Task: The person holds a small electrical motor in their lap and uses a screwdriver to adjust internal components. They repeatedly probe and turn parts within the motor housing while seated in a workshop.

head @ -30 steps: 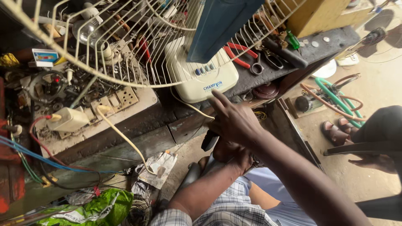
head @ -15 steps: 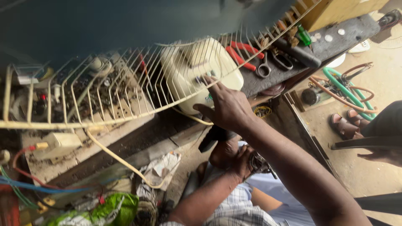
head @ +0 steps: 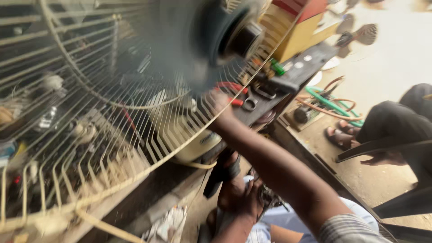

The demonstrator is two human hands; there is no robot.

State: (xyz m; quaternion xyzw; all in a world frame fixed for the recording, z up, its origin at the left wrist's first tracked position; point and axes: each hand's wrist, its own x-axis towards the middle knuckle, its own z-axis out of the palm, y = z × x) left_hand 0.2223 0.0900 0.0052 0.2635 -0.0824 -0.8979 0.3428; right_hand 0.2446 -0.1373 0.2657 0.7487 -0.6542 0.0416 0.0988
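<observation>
A table fan fills the left of the head view. Its cream wire grille (head: pixel 90 135) is tilted toward me, with the dark hub (head: pixel 225 38) blurred behind it. The cream fan base (head: pixel 191 141) rests on the dark workbench (head: pixel 294 74). My right hand (head: pixel 219 102) reaches up to the base at the grille's rim. Wires partly hide it, and its grip is unclear. My left hand (head: pixel 240 198) is low by my lap, closed around a black-handled tool (head: pixel 220 173) that points up toward the bench edge.
Red-handled pliers (head: pixel 231 87), a metal spanner (head: pixel 258 94) and a green item (head: pixel 277 67) lie on the bench by a yellow box (head: pixel 299 38). Green hose and cables (head: pixel 330 103) lie on the floor. Another person's sandalled foot (head: pixel 337 132) and a dark chair (head: pixel 387 146) are at right.
The fan grille has swung closer and now covers most of the view. My right hand has shifted up the fan base behind the wires. My left hand stays low with the tool.
</observation>
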